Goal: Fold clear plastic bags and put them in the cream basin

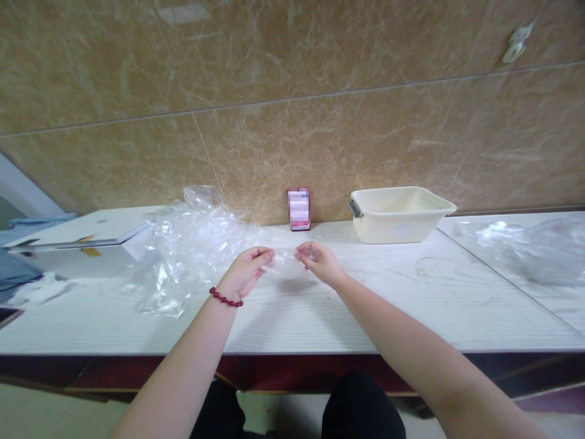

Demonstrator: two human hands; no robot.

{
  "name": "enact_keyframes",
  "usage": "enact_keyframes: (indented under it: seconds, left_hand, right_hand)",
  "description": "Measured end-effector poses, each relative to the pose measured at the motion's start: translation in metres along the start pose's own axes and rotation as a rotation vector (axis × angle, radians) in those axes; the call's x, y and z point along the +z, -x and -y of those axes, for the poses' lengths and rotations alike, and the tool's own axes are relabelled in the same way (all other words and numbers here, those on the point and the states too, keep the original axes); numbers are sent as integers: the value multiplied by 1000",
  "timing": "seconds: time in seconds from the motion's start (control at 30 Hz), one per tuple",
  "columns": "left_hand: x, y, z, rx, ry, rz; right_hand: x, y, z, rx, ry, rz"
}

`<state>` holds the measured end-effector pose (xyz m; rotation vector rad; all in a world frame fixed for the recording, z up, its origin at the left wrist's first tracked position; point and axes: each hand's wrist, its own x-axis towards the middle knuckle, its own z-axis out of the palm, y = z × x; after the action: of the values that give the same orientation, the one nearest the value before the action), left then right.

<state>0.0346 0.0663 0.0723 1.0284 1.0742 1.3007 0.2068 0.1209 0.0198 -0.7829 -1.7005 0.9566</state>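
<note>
a small clear plastic bag is held just above the white tabletop, pinched at one end by the left hand and at the other by the right hand; both grips are narrow, closed on the film. a pile of clear plastic bags lies just left of the left hand. a cream plastic basin and a red phone are set by the wall.

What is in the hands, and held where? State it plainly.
A small clear plastic piece, likely a bag, is held between both hands: the left hand pinches its left end, the right hand its right end, above the white table.
</note>
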Motion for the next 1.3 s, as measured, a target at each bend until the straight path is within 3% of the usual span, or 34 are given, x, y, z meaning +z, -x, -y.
enact_keyframes:
  seconds: [0.27, 0.43, 0.6, 0.8, 1.0, 1.3]
  left_hand:
    - [-23, 2, 5, -23, 54, -96]
    - [-25, -1, 4, -40, 162, -248]
    - [-31, -5, 1, 59, 297, -373]
    - [-33, -8, 1, 182, 334, -392]
    - [-38, -10, 5, 323, 176, -421]
    - [-49, -8, 1, 504, -310, -512]
  right_hand:
    - [-5, -4, -2, 6, 65, -82]
    - [-6, -4, -2, -12, 124, -96]
    - [-9, -5, -1, -23, 206, -153]
    - [-11, -8, -5, 25, 243, -196]
    - [-14, -11, -11, 32, 318, -192]
    - [-23, -13, -11, 11, 461, -206]
